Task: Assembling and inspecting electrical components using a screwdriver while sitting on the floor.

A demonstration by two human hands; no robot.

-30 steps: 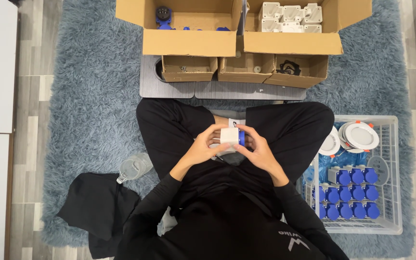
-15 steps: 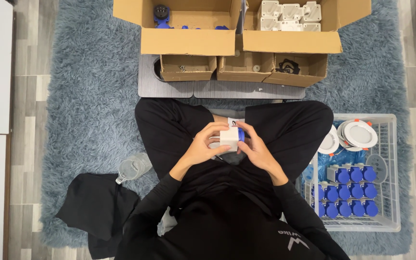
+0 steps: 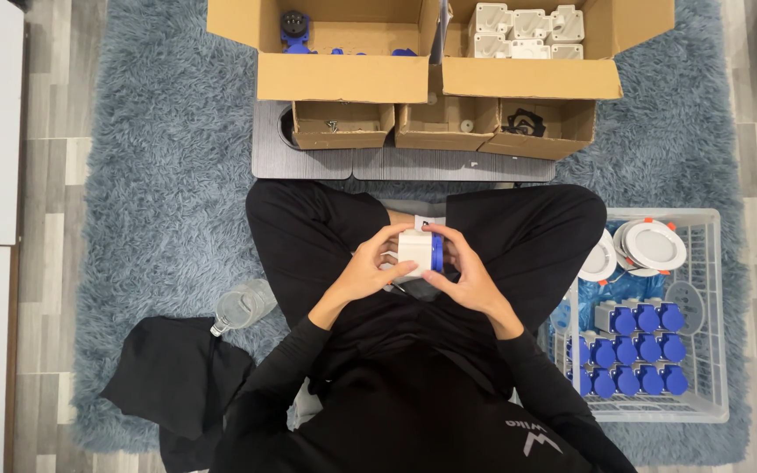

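Holding white-and-blue socket (image 3: pixel 420 251) as before, left hand (image 3: pixel 363 273), right hand (image 3: pixel 466 278) both clamped on it

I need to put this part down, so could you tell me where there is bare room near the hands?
Bare rug lies between the cardboard boxes, bottle and left knee. The white crate is crowded.

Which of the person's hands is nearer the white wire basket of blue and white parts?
Right. The right hand grips the white-and-blue part over the lap, on the side toward the basket, though apart from it. The left hand holds the part's far side.
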